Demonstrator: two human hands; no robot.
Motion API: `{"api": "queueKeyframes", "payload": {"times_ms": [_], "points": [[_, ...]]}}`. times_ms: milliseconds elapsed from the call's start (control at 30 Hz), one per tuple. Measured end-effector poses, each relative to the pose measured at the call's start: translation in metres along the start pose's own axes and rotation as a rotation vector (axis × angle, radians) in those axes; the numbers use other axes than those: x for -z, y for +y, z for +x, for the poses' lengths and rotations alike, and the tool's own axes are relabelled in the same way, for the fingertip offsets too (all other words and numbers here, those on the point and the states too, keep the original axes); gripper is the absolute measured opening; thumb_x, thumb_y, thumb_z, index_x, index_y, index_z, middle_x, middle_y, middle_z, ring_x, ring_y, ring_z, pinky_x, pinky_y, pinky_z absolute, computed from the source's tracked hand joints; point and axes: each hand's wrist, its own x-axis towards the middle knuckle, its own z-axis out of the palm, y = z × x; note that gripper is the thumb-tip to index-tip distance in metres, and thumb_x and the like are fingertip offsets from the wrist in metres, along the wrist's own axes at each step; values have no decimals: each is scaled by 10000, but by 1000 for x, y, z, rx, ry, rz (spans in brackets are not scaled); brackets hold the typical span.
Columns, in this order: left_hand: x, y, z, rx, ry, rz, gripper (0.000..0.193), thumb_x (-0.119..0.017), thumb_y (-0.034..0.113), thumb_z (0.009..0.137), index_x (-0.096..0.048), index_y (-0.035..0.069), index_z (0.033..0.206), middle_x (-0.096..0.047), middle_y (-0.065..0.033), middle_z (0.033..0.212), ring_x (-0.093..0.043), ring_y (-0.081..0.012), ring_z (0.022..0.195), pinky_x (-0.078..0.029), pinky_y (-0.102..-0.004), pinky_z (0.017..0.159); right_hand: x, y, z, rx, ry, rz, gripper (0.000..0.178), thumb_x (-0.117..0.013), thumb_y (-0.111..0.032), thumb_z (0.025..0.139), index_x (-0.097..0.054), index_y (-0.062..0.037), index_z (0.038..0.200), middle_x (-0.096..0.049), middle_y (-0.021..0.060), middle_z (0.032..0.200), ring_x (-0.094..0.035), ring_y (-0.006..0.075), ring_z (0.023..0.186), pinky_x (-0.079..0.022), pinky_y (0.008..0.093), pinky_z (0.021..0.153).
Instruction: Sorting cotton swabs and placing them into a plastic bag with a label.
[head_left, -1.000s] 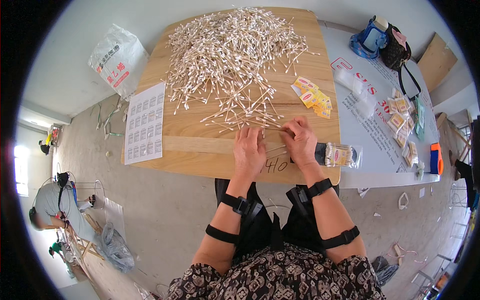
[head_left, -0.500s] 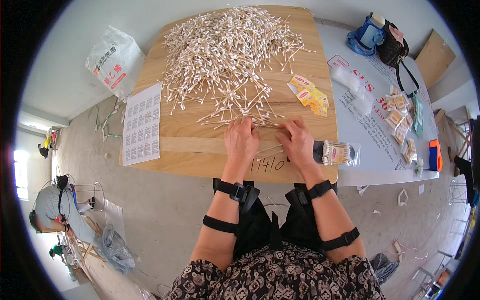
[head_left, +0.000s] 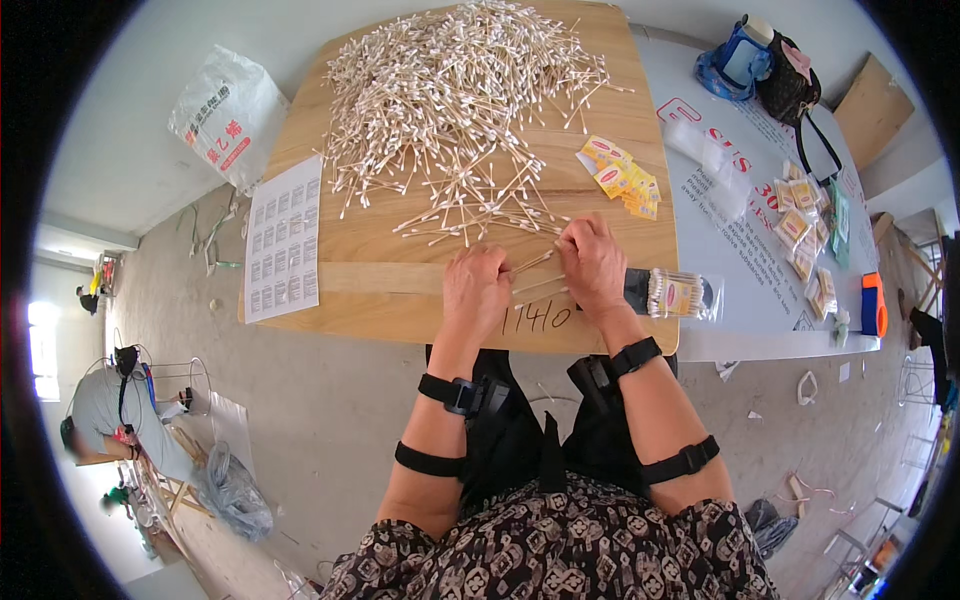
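Observation:
A large heap of cotton swabs [head_left: 455,95] with wooden sticks covers the far half of a wooden table [head_left: 380,300]. My left hand [head_left: 476,290] and my right hand [head_left: 592,265] rest side by side at the near edge. Between them they pinch a small bunch of swabs [head_left: 535,275] laid crosswise on the wood. A clear packet filled with swabs [head_left: 680,295] lies just right of my right hand. Small yellow label packets [head_left: 620,180] lie beyond it.
A printed white sheet [head_left: 282,240] hangs over the table's left edge. A white plastic bag [head_left: 225,125] lies on the floor. To the right, a grey table [head_left: 770,270] carries clear bags, small packets, an orange object [head_left: 873,305] and a dark handbag [head_left: 790,85]. Another person [head_left: 120,410] crouches at lower left.
Both hands have shifted slightly along the near edge while gathering swabs; the bunch between them is now more spread and visible between the fingers.

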Motion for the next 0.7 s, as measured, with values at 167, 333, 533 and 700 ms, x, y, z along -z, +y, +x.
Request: {"api": "queueKeyframes", "payload": {"times_ms": [167, 333, 533, 700], "points": [[4, 2, -2, -69, 34, 14, 82, -684, 66, 729, -631, 27, 778, -646, -132, 833, -607, -346, 848, -467, -441, 759, 7, 3, -1, 93, 14, 90, 116, -670, -99, 789, -560, -66, 807, -562, 78, 949, -587, 331, 899, -484, 458, 713], [-2, 0, -1, -117, 6, -43, 113, -705, 46, 699, -630, 37, 782, -638, -111, 816, -607, -330, 833, -469, -425, 751, 18, 5, -4, 102, -155, 209, 139, -714, -55, 717, -591, -46, 782, -555, 63, 943, -588, 298, 909, -485, 428, 717], [-4, 0, -3, -219, 93, -3, 187, -722, 47, 698, -639, 53, 866, -637, -85, 809, -606, -315, 825, -478, -421, 734, 25, 9, -6, 150, -214, 266, 187, -744, -63, 691, -601, -36, 809, -561, 66, 958, -594, 293, 918, -486, 416, 709], [-9, -4, 10, -179, 119, -156, 209, -717, 54, 729, -646, 51, 926, -626, -130, 881, -594, -336, 861, -475, -438, 788, 14, -1, 3, -120, -105, 244, 235, -754, -111, 709, -613, -55, 888, -578, 106, 969, -605, 312, 923, -496, 440, 720]]}}
